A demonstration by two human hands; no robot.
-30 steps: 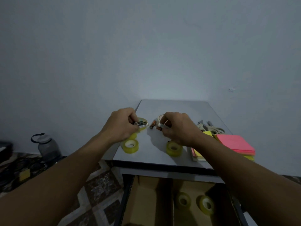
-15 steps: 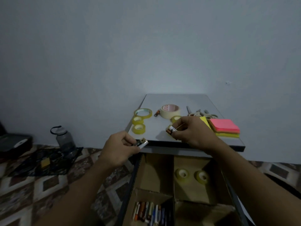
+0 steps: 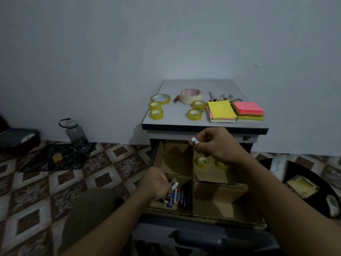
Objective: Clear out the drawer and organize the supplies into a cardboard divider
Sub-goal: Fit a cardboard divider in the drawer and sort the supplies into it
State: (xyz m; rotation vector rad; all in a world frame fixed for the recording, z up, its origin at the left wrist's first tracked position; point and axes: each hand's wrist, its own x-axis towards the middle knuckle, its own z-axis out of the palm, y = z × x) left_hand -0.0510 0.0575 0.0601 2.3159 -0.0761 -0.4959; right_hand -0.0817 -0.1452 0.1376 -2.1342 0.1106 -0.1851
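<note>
Two handfuls of batteries are travelling from the cabinet top [image 3: 175, 120] into the cardboard divider [image 3: 221, 186], which is sitting inside the open drawer [image 3: 203, 237]. A second ago both hands were up on the top, picking them up. Now the left hand [image 3: 156, 183] is reaching into the near-left compartment, its curled fingers pinching a couple of batteries [image 3: 174, 182] just above the battery pile [image 3: 178, 198] already lying there. The right hand [image 3: 216, 145] is trailing, hovering over the far end of the drawer and pinching another battery [image 3: 193, 140] between thumb and fingertips. Sorting of the batteries is therefore looking nearly finished, though a stray battery [image 3: 176, 99] is waiting on top. Two tape rolls [image 3: 202, 161] are lying in the far-right compartment, while loose tape rolls [image 3: 156, 114] and sticky notes [image 3: 222, 109] are waiting above.
</note>
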